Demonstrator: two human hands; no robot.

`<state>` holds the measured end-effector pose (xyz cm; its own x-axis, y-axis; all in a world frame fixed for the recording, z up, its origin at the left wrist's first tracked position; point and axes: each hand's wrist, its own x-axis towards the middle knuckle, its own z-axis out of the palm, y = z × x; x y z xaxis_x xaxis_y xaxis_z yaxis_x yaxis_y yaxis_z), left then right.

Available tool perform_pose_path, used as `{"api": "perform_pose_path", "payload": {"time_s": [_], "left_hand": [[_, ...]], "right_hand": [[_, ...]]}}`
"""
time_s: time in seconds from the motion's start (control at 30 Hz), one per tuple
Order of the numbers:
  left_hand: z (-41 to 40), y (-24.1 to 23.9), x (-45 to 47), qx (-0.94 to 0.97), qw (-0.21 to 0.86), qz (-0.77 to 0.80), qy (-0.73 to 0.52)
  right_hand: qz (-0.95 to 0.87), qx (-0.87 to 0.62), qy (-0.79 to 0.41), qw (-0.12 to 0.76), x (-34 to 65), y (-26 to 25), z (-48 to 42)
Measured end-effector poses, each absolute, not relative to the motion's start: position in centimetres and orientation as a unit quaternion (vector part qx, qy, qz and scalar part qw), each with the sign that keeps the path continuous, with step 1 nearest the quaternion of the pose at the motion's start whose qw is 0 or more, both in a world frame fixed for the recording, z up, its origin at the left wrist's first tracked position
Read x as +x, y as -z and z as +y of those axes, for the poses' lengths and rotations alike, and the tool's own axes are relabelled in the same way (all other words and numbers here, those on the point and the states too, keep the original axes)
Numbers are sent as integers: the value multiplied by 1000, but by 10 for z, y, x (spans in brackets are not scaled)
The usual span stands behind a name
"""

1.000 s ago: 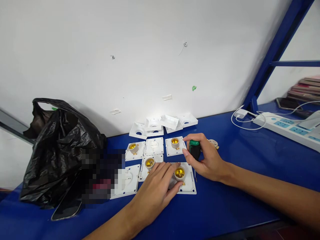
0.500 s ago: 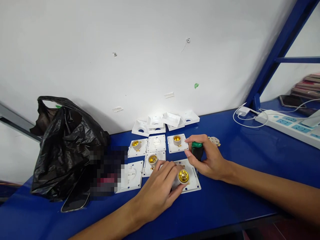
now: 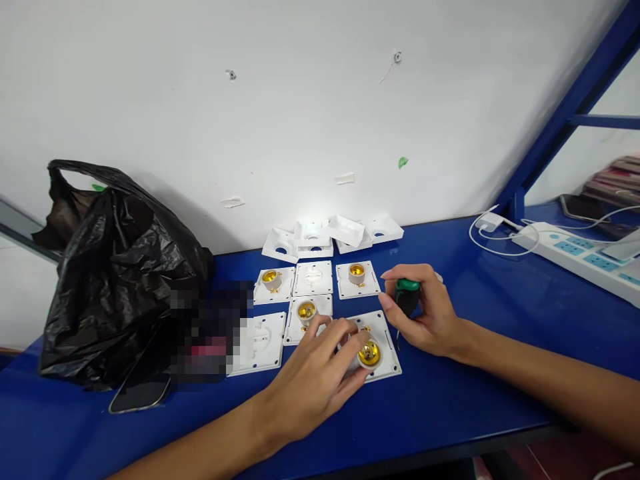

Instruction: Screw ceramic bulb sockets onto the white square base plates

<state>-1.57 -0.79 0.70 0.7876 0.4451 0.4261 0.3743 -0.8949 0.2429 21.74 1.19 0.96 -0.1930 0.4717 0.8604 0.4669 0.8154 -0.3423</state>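
My left hand [image 3: 330,367] curls its fingers round a lamp holder [image 3: 369,353] with a gold-coloured inner shell, which sits on a square white base plate [image 3: 390,363]. To the right, my right hand [image 3: 420,310] is closed on a screwdriver [image 3: 407,297] with a green and black handle; the shaft is mostly hidden. Behind my left hand, another lamp holder [image 3: 307,312] stands on its own plate. Two more lamp holders, one at the back left [image 3: 271,280] and one at the back right [image 3: 357,273], rest on white plates. A bare plate [image 3: 313,278] lies between them.
White square covers [image 3: 345,231] are piled against the wall. A black plastic bag [image 3: 125,280] and a phone [image 3: 143,392] occupy the left side, beside a blurred patch. A white power strip [image 3: 570,247] with cables lies at the right, near a blue frame [image 3: 560,140].
My right hand has shifted slightly right with the screwdriver, away from the plate. My left hand keeps its place at the lamp holder. The camera view has tilted a little.
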Motion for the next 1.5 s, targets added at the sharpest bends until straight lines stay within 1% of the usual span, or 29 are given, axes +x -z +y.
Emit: {"api": "perform_pose_path", "payload": {"time_s": [0.33, 0.5, 0.6, 0.7, 0.77, 0.97, 1.2, 1.4, 1.5], "left_hand": [[-6, -4, -15, 941, 85, 218, -244], [-7, -6, -13, 935, 117, 235, -239], [-7, -7, -12, 933, 126, 244, -233], [-7, -6, -12, 934, 125, 246, -229], [-7, -5, -13, 936, 124, 243, -224], [-6, -1, -14, 933, 120, 248, -230], [-6, 2, -13, 931, 142, 250, -222], [-6, 0, -8, 922, 185, 266, -211], [-6, -1, -9, 921, 190, 269, -207]], "right_hand": [[-785, -278, 13, 553, 216, -13, 9], [-777, -279, 18, 564, 217, -12, 13], [-745, -285, 27, 602, 229, -18, 23], [-663, -303, 21, 685, 248, -32, 39], [-627, -308, 24, 715, 262, -43, 48], [-603, -373, 43, 704, 284, -51, 55], [-564, -368, -19, 739, 276, -48, 56], [-561, -363, -118, 734, 249, -44, 45], [-561, -368, -155, 725, 226, -43, 35]]}}
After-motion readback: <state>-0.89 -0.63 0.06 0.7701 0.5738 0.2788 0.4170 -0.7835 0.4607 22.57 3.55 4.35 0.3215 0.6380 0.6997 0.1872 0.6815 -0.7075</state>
